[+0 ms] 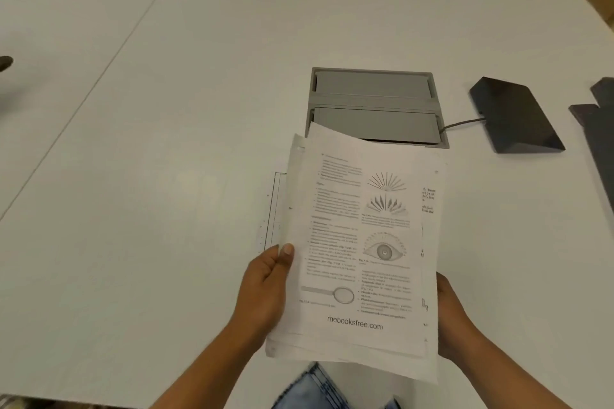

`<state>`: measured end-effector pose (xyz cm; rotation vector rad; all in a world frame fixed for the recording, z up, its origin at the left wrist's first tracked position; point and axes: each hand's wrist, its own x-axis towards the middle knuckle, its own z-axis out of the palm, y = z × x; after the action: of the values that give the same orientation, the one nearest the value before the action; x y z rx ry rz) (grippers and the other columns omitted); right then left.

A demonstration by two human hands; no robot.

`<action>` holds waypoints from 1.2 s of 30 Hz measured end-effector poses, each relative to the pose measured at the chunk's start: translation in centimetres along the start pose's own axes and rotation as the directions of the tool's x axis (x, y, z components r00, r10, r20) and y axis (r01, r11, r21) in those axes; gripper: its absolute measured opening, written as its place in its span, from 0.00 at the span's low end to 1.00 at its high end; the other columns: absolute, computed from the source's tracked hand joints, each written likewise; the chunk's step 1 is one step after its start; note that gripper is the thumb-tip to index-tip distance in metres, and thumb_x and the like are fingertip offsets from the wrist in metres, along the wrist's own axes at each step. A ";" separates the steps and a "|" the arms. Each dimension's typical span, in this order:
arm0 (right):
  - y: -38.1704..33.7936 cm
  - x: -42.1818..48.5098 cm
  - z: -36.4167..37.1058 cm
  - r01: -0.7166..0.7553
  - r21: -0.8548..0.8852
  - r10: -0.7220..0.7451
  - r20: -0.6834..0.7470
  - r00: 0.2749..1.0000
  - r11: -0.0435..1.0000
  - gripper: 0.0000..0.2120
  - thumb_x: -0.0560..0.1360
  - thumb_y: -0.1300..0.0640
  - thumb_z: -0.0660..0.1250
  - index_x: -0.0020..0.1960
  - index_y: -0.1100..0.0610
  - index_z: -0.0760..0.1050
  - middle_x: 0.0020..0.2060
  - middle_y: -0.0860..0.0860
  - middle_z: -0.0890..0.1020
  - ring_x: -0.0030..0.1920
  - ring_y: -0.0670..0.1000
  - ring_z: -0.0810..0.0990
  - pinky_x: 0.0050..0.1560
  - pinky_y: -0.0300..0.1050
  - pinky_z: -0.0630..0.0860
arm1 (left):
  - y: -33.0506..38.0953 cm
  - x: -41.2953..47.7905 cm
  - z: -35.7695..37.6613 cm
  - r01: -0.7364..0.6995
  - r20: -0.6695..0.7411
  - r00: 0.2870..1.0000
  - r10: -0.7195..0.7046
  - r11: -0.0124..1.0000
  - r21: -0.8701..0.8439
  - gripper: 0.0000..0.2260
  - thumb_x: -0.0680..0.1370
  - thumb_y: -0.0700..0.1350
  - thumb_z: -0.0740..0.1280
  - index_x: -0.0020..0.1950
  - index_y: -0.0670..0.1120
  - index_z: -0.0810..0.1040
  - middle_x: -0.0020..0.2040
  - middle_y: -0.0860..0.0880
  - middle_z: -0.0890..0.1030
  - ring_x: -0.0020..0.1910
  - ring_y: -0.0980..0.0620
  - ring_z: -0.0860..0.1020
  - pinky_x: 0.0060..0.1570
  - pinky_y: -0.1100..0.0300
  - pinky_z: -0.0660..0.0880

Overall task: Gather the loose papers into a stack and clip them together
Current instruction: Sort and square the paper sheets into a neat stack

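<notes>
White laminate tabletop point(166, 143), stack held just over its near edge, lower centre of frame. Left hand point(265, 289): thumb on top, fingers hidden below, pinching the left edge of the stack of white printed papers point(358, 259). Right hand point(453, 319) at the right edge, fingers behind the sheets, can't tell the grip. Edges splayed, not squared; ruled sheet point(277, 206) pokes out left, maybe outside the pinch. Risk: lower sheets slide out, or the clip bites only some. No clip in view. Grey recessed cable hatch point(375, 100) just beyond could snag corners when tapping square.
</notes>
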<state>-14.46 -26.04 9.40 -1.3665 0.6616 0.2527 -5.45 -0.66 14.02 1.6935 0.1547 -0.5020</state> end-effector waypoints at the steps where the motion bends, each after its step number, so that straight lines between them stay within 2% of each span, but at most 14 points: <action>1: -0.2 0.1 0.1 0.010 -0.011 -0.010 0.011 1.000 1.000 0.16 0.80 0.66 0.62 0.42 0.54 0.86 0.39 0.57 0.87 0.39 0.56 0.87 0.35 0.46 0.81 | 0.1 0.0 0.2 -0.005 -0.003 1.000 0.005 1.000 0.004 0.17 0.82 0.54 0.59 0.47 0.50 0.85 0.45 0.54 0.88 0.45 0.55 0.86 0.40 0.67 0.79; 4: -0.5 0.0 0.0 0.017 -0.017 -0.017 0.016 1.000 1.000 0.13 0.79 0.65 0.64 0.51 0.52 0.85 0.47 0.56 0.88 0.47 0.58 0.87 0.39 0.49 0.82 | -0.3 0.3 0.5 -0.045 -0.074 0.996 0.054 0.993 0.111 0.11 0.77 0.59 0.62 0.47 0.56 0.81 0.49 0.54 0.85 0.45 0.56 0.84 0.40 0.66 0.79; 6: -0.9 -0.2 -0.2 0.017 -0.022 -0.017 0.023 1.000 1.000 0.13 0.79 0.65 0.64 0.51 0.51 0.85 0.47 0.56 0.88 0.47 0.57 0.87 0.39 0.48 0.82 | 0.0 0.7 0.6 -0.057 -0.100 0.992 0.082 0.972 0.228 0.09 0.76 0.58 0.67 0.55 0.62 0.73 0.55 0.61 0.77 0.50 0.61 0.78 0.44 0.68 0.75; 9: -1.1 -0.3 -0.5 0.019 0.007 -0.019 -0.002 1.000 1.000 0.13 0.80 0.62 0.63 0.50 0.51 0.85 0.47 0.57 0.88 0.45 0.56 0.87 0.38 0.46 0.82 | 0.6 1.4 0.5 0.080 0.021 0.996 -0.081 0.996 0.027 0.18 0.77 0.52 0.71 0.66 0.57 0.72 0.59 0.60 0.80 0.55 0.57 0.81 0.51 0.60 0.79; 11: -1.1 -0.2 -0.8 0.005 0.042 -0.004 -0.022 1.000 0.999 0.15 0.82 0.47 0.58 0.52 0.43 0.84 0.46 0.49 0.88 0.46 0.50 0.87 0.41 0.45 0.82 | 1.0 1.6 0.6 0.189 0.152 0.973 -0.171 0.975 -0.113 0.15 0.79 0.46 0.69 0.65 0.51 0.77 0.58 0.53 0.85 0.55 0.50 0.84 0.56 0.49 0.81; 13: -1.2 -0.2 -1.1 -0.038 0.140 0.044 -0.038 0.998 0.989 0.24 0.75 0.31 0.51 0.52 0.36 0.83 0.48 0.43 0.88 0.48 0.46 0.86 0.45 0.44 0.81 | 1.3 1.5 0.9 0.220 0.194 0.963 -0.187 0.962 -0.164 0.12 0.80 0.42 0.67 0.63 0.48 0.80 0.57 0.49 0.86 0.54 0.47 0.85 0.56 0.46 0.81; 14: -1.2 -0.1 -1.4 -0.047 0.188 0.050 -0.014 0.999 0.981 0.26 0.73 0.29 0.51 0.55 0.37 0.82 0.51 0.44 0.87 0.52 0.47 0.85 0.48 0.45 0.81 | 1.3 1.6 1.2 0.226 0.193 0.962 -0.192 0.959 -0.171 0.11 0.80 0.41 0.67 0.62 0.47 0.81 0.56 0.48 0.86 0.54 0.47 0.85 0.54 0.46 0.82; 15: -1.4 0.0 -1.4 -0.029 0.211 0.027 0.014 1.000 0.977 0.25 0.73 0.32 0.54 0.59 0.41 0.81 0.55 0.47 0.86 0.55 0.50 0.84 0.49 0.46 0.82 | 1.2 1.6 1.4 0.232 0.193 0.961 -0.198 0.957 -0.172 0.11 0.80 0.40 0.66 0.61 0.46 0.81 0.56 0.47 0.86 0.53 0.46 0.85 0.53 0.47 0.82; 18: -1.7 0.1 -1.5 0.091 0.185 -0.095 0.008 0.995 0.978 0.15 0.74 0.52 0.68 0.61 0.49 0.81 0.59 0.55 0.84 0.58 0.58 0.83 0.50 0.50 0.82 | 1.3 1.6 2.0 0.240 0.191 0.960 -0.206 0.954 -0.179 0.11 0.80 0.40 0.66 0.61 0.46 0.80 0.55 0.46 0.86 0.52 0.44 0.85 0.52 0.45 0.82; 20: -2.0 0.1 -1.8 0.144 0.172 -0.138 -0.047 0.989 0.975 0.18 0.71 0.58 0.72 0.60 0.50 0.80 0.58 0.54 0.84 0.57 0.58 0.84 0.49 0.49 0.82 | 1.4 1.6 2.3 0.205 0.198 0.966 -0.168 0.962 -0.180 0.12 0.79 0.37 0.67 0.62 0.46 0.80 0.56 0.46 0.86 0.53 0.44 0.85 0.53 0.44 0.82; 25: -3.6 0.0 -1.7 0.286 0.119 -0.274 -0.108 0.956 0.951 0.20 0.68 0.58 0.77 0.59 0.51 0.81 0.57 0.53 0.85 0.56 0.54 0.84 0.50 0.45 0.82 | 2.5 2.0 4.0 0.059 0.178 0.983 -0.051 0.997 -0.041 0.19 0.73 0.37 0.75 0.61 0.51 0.79 0.55 0.50 0.85 0.53 0.48 0.83 0.47 0.54 0.84; 27: -4.4 -0.2 -1.3 0.331 0.075 -0.324 -0.095 0.941 0.941 0.21 0.68 0.54 0.78 0.60 0.50 0.81 0.57 0.51 0.85 0.56 0.52 0.84 0.49 0.45 0.82 | 3.1 2.2 4.9 -0.007 0.160 0.987 0.012 0.999 -0.036 0.19 0.73 0.37 0.75 0.58 0.54 0.78 0.53 0.51 0.84 0.52 0.50 0.83 0.40 0.61 0.83; 32: -5.6 -0.7 -1.2 0.405 0.005 -0.399 -0.162 0.903 0.914 0.17 0.65 0.47 0.78 0.54 0.46 0.84 0.50 0.49 0.87 0.50 0.51 0.86 0.42 0.40 0.81 | 3.8 2.4 6.2 -0.137 0.042 0.989 0.140 0.988 -0.069 0.18 0.73 0.45 0.76 0.61 0.51 0.78 0.54 0.51 0.84 0.53 0.49 0.83 0.50 0.49 0.83; 36: -4.9 -0.8 -1.5 0.414 -0.055 -0.418 -0.127 0.900 0.909 0.17 0.65 0.50 0.77 0.53 0.40 0.83 0.50 0.46 0.87 0.50 0.48 0.86 0.43 0.39 0.81 | 3.2 2.6 6.3 -0.241 0.058 0.967 0.246 0.967 -0.085 0.13 0.71 0.50 0.77 0.54 0.59 0.82 0.47 0.56 0.86 0.48 0.55 0.84 0.43 0.58 0.84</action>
<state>-12.91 -28.36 13.75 -1.5244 0.4617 -0.1783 -3.46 -7.77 15.18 1.5908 -0.0831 -0.3640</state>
